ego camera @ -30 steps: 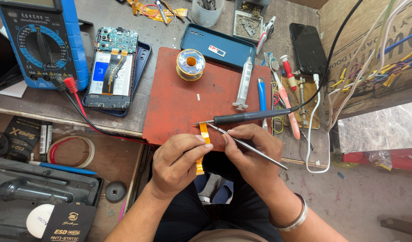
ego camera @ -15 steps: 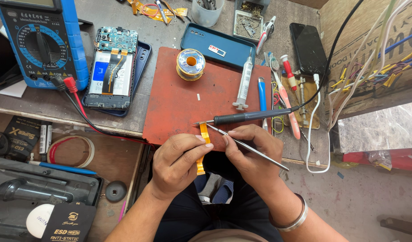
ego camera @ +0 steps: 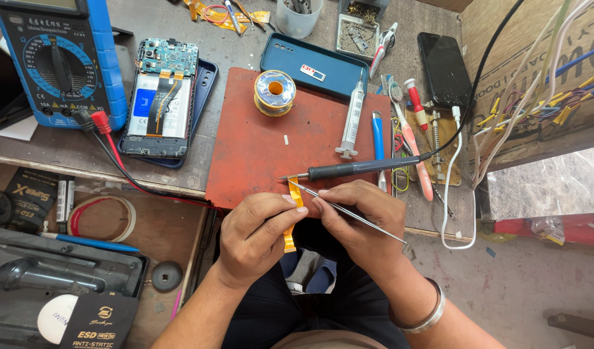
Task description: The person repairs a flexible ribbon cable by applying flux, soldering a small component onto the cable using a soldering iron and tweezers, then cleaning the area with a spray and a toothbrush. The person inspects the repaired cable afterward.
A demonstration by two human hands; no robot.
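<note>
My left hand (ego camera: 255, 236) pinches a thin orange flex cable (ego camera: 290, 220) at the near edge of a red-brown work mat (ego camera: 264, 148). My right hand (ego camera: 361, 223) grips a pair of fine metal tweezers (ego camera: 348, 210), whose tips touch the cable's upper end. A black-handled soldering iron (ego camera: 355, 169) lies on the mat just beyond my fingers, its tip pointing left. Both hands rest close together over my lap.
An opened phone with exposed board (ego camera: 161, 97) lies left of the mat, beside a blue multimeter (ego camera: 58, 61) with red and black leads. A solder spool (ego camera: 275, 92), syringe (ego camera: 352, 119), teal phone cover (ego camera: 313, 64), black phone (ego camera: 444, 68), screwdrivers and loose wires crowd the bench. A drawer (ego camera: 71, 258) holds tools.
</note>
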